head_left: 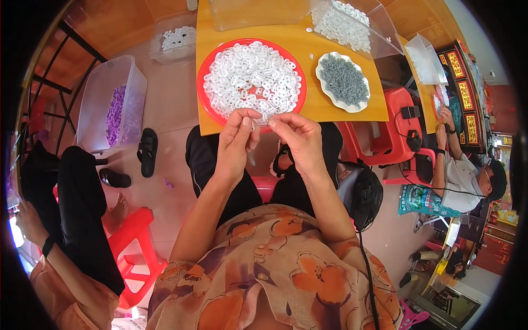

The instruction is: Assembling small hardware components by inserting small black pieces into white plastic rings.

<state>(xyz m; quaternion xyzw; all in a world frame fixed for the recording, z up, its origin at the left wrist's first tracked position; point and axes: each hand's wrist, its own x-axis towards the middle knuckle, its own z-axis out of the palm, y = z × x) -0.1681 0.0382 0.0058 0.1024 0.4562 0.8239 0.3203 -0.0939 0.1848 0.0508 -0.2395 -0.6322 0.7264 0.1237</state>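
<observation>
My left hand (237, 142) and my right hand (301, 140) meet fingertip to fingertip at the table's front edge, above my lap. A small white plastic piece (253, 126) shows in the closed fingers of the left hand. Thumb and fingers of the right hand are pinched together; what they hold is too small to make out. Just beyond them, a round red tray (301, 99) carries a heap of small white plastic pieces (247, 66) with holes. On its right, a scalloped white dish (356, 108) holds many small grey pieces (342, 80).
Clear bins with white pieces stand at the table's back right (344, 25) and left of it (175, 41). A clear tub (91, 118) with purple pieces is on the floor. People sit at both sides. Red stools (379, 129) and a black slipper (147, 153) are nearby.
</observation>
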